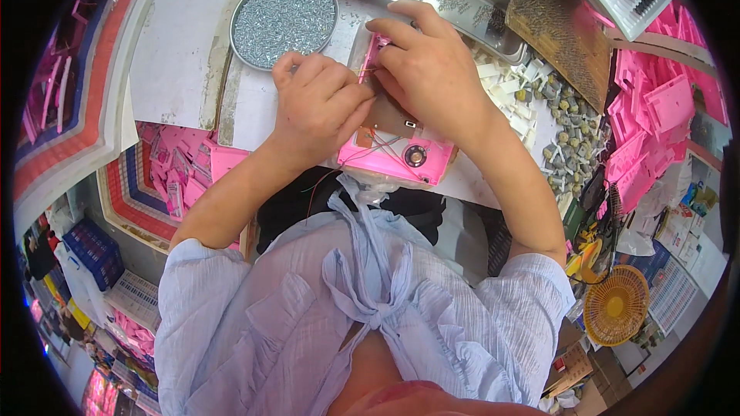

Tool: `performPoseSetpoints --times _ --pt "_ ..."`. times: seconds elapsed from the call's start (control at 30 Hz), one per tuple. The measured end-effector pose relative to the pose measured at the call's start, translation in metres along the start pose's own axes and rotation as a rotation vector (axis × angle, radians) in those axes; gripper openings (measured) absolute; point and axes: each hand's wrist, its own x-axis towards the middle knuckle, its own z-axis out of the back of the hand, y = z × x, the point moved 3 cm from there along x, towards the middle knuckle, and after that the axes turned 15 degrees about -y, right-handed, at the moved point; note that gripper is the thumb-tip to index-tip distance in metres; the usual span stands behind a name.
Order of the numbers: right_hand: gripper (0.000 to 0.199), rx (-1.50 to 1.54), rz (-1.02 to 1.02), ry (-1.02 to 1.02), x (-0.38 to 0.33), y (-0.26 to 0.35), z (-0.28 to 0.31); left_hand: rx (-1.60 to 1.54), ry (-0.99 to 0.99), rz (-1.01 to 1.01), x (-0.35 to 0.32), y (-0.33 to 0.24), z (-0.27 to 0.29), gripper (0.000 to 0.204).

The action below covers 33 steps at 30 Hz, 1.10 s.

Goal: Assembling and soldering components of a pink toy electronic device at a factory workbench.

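A pink plastic casing (370,160) lies in front of me on the table, with a brown circuit board (389,117) and a small round black speaker (415,156) in it. Thin wires (368,70) cross between my fingertips near the casing's far end. My left hand (320,108) is closed at the casing's left side, its fingers curled; what they pinch is hidden. Over the far right part of the casing bends my right hand (435,69), thumb and fingers drawn together. Whatever sits between them I cannot make out.
A round metal dish of small silver screws (285,21) stands at the far left. Beyond my hands is a steel tray (455,4) with small metal parts. White plastic pieces (501,96) and small motor-like parts (566,135) lie at right; pink casings (651,123) are heaped farther right.
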Motion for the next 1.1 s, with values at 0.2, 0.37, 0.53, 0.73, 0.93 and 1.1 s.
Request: performPoseSetpoints --times 0.2,0.37,0.53,0.73,0.93,1.1 --pt "0.013 0.1 0.003 -0.058 -0.002 -0.006 -0.002 -0.017 -0.039 0.045 -0.005 0.001 -0.001 0.016" --pt "0.015 0.292 -0.053 -0.148 -0.013 -0.01 0.013 -0.049 -0.034 0.119 0.0 0.003 0.0 0.017" --pt "0.018 0.251 -0.058 -0.151 -0.02 -0.004 0.014 -0.063 -0.026 0.085 0.007 0.002 0.0 0.017" --pt "0.02 0.221 0.009 -0.153 -0.02 -0.004 0.013 -0.058 -0.02 0.049 0.012 0.0 0.002 0.017" --pt "0.021 0.23 -0.026 -0.198 -0.029 -0.005 0.019 0.009 0.053 0.057 0.011 0.012 0.003 0.017" --pt "0.024 0.228 -0.067 -0.279 -0.041 -0.005 0.036 -0.054 -0.09 0.096 0.033 -0.014 0.015 0.026"
